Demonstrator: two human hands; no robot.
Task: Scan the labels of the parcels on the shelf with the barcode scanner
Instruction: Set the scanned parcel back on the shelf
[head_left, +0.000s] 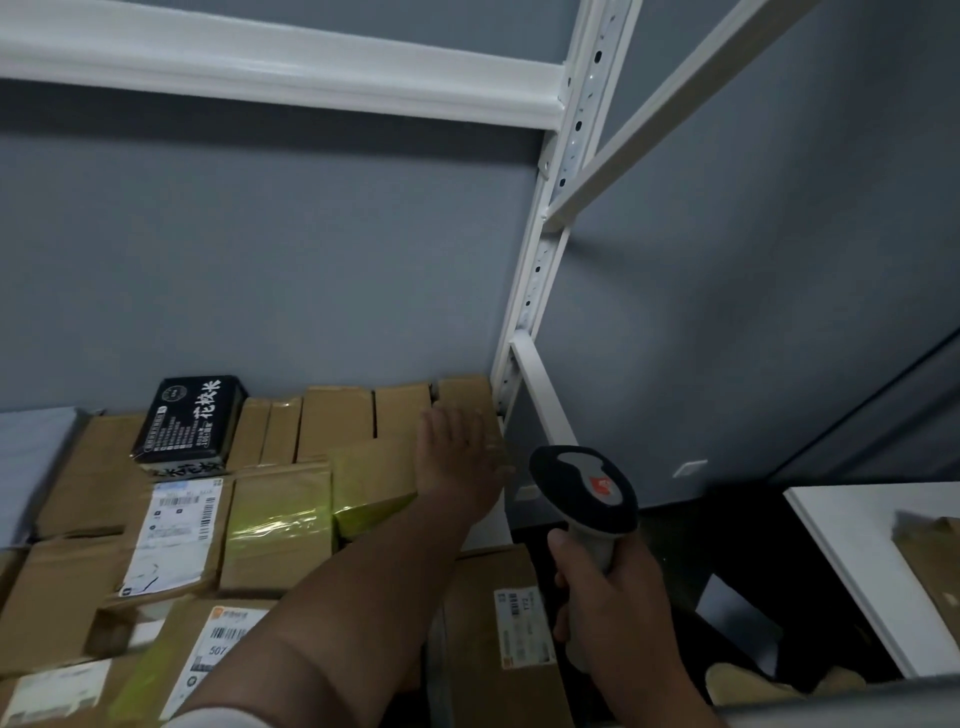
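Several brown cardboard parcels fill the shelf, some with white labels, such as one labelled parcel (174, 540) at the left and another (522, 629) near the front right. My left hand (462, 457) reaches far back and lies on a brown parcel (467, 397) in the back right corner; its fingers are blurred. My right hand (608, 608) grips the handle of a grey and black barcode scanner (587, 493), held upright to the right of the parcels, its head at the shelf's right end.
A black packet with white characters (187, 421) lies on the parcels at the back left. The white shelf post (540, 270) rises at the right, a white beam (260, 57) overhead. A white surface (857, 561) with a box stands lower right.
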